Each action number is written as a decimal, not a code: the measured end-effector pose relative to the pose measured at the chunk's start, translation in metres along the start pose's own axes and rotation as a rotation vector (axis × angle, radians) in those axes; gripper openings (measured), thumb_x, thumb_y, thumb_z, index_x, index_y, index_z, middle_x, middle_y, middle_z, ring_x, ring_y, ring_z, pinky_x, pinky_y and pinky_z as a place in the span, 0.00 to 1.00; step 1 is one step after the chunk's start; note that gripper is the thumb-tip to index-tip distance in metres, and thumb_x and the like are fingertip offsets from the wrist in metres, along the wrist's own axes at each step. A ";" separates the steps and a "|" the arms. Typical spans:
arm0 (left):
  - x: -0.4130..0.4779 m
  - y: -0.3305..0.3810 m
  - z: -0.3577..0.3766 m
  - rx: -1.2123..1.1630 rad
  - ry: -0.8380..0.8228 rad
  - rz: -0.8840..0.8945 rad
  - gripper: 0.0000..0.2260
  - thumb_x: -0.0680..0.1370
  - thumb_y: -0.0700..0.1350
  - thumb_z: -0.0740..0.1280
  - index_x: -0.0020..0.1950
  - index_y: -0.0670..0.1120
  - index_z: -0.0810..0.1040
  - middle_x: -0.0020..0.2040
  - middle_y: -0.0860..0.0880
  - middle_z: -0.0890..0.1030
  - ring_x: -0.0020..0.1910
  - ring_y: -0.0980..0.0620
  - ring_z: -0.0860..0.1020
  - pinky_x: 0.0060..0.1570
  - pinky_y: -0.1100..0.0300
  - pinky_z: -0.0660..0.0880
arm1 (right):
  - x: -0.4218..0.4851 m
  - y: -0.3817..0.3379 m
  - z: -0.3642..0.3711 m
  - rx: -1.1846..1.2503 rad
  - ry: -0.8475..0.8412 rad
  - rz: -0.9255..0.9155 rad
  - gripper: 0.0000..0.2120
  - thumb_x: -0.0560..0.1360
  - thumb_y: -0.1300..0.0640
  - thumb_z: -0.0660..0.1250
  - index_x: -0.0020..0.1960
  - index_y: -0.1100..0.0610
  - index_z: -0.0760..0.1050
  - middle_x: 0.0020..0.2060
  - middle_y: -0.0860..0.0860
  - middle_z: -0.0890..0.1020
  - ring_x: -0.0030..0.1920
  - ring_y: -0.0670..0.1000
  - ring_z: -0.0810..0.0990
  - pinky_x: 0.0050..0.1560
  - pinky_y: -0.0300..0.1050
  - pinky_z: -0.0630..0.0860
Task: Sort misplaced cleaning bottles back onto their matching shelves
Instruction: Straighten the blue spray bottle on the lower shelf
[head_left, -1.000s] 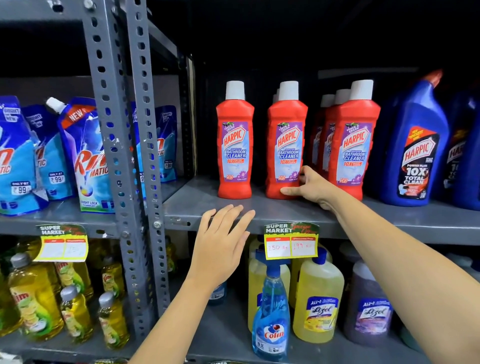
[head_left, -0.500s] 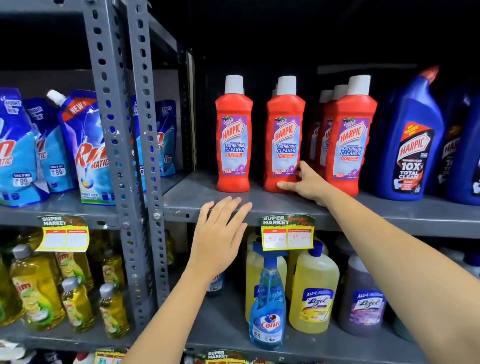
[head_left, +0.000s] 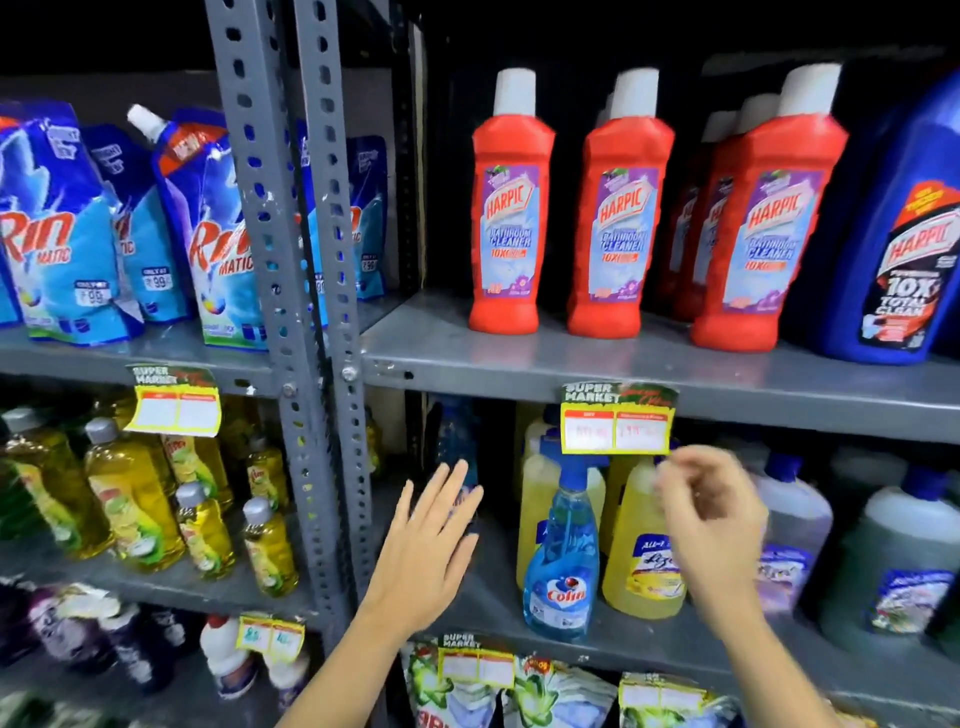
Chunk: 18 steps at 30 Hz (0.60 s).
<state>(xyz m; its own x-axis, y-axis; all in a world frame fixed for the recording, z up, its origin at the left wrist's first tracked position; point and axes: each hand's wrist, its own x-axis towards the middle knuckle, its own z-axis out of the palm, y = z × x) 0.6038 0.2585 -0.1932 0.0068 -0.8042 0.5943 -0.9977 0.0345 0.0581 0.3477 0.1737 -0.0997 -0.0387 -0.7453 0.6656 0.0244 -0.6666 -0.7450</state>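
Far left, upper shelf: Rin pouches (head_left: 57, 228). Below them, yellow dish bottles (head_left: 132, 499). Grey upright (head_left: 291, 260) splits the two bays.

Your left hand (head_left: 431, 545) is flat, fingers spread, holding nothing, raised in front of the lower right shelf (head_left: 649, 644), partly covering a dark blue bottle (head_left: 457, 431) behind it.

Upper right shelf (head_left: 623, 364): red Harpic bottles (head_left: 511, 208) upright in a row, blue Harpic (head_left: 904, 234) at the right end.

Colin spray (head_left: 563, 556) stands at the front of the lower shelf, just beside the yellow Lizol (head_left: 644, 561).

Your right hand (head_left: 711, 525) is motion-blurred, fingers loosely curled, gripping nothing, in front of the yellow Lizol and right of the spray. Can't tell if it touches the Lizol. Purple Lizol (head_left: 795, 525) sits further right.
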 end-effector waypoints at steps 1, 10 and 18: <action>-0.013 -0.005 0.014 -0.015 -0.089 -0.053 0.22 0.83 0.53 0.51 0.76 0.49 0.62 0.79 0.49 0.55 0.77 0.49 0.52 0.71 0.42 0.60 | -0.014 0.022 0.003 -0.083 -0.119 0.087 0.14 0.73 0.69 0.69 0.45 0.49 0.75 0.33 0.50 0.79 0.33 0.45 0.76 0.35 0.35 0.73; -0.078 -0.016 0.095 -0.049 -0.640 -0.230 0.51 0.63 0.71 0.19 0.79 0.49 0.48 0.77 0.53 0.42 0.77 0.50 0.44 0.74 0.48 0.43 | -0.048 0.118 0.016 -0.459 -0.793 0.493 0.27 0.67 0.51 0.78 0.60 0.47 0.67 0.49 0.40 0.80 0.50 0.44 0.82 0.45 0.34 0.76; -0.094 -0.018 0.113 0.046 -0.657 -0.214 0.29 0.81 0.62 0.46 0.72 0.46 0.70 0.71 0.47 0.72 0.69 0.46 0.71 0.65 0.46 0.55 | -0.059 0.134 0.029 -0.475 -0.731 0.485 0.34 0.67 0.51 0.78 0.68 0.51 0.67 0.54 0.47 0.83 0.55 0.50 0.82 0.55 0.48 0.79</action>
<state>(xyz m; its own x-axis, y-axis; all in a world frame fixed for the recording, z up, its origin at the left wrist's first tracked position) 0.6137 0.2667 -0.3411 0.1764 -0.9837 -0.0363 -0.9809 -0.1787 0.0769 0.3819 0.1281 -0.2376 0.4980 -0.8667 0.0290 -0.5335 -0.3326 -0.7777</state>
